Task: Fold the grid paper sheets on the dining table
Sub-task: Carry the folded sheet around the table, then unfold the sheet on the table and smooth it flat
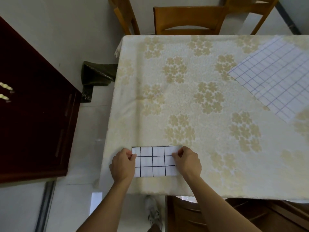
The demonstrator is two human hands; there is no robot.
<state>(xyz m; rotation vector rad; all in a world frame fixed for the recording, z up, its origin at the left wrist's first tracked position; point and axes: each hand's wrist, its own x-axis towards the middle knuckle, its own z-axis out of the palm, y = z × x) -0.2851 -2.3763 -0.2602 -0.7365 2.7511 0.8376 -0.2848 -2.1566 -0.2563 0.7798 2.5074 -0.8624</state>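
A small folded grid paper sheet [154,161], white with black lines, lies near the front left corner of the dining table [192,101]. My left hand [122,164] pinches its left edge with curled fingers. My right hand [188,160] pinches its right edge the same way. A larger unfolded grid paper sheet [275,77] with thin blue lines lies flat at the table's right side, partly cut off by the frame.
The table wears a cream cloth with beige flower patterns. Wooden chairs [189,20] stand at the far side, and another chair [217,215] is tucked under the near edge. A dark red cabinet [33,106] stands to the left. My shoe [153,211] shows on the floor.
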